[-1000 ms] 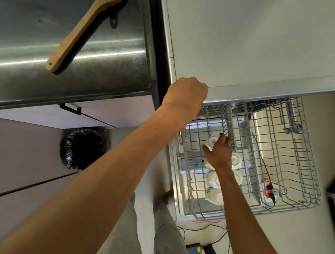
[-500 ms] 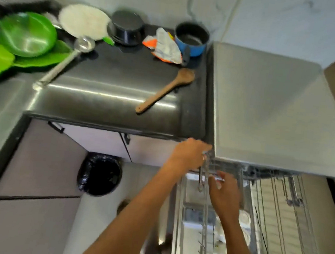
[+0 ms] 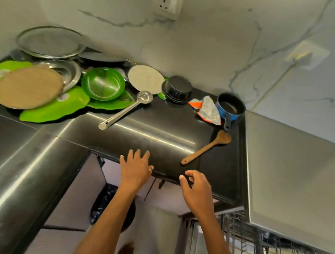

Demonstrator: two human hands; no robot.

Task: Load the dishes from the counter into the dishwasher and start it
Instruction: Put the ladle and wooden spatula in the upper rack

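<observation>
Head view: your left hand (image 3: 135, 169) is spread, your right hand (image 3: 196, 190) loosely curled, holding nothing; wooden spoon (image 3: 207, 148) just beyond it.

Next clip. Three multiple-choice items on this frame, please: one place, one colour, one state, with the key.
1. The wooden spoon lies: A on the counter; B in a drawer; C in a hand.
2. The saucepan is: A red; B blue; C white.
3. The left hand and right hand are: A clenched in fists; B open and empty; C out of view.
Key: 1 A, it lies flat on the dark top; 2 B, its outer wall is blue; 3 B, fingers loose, nothing held.
</observation>
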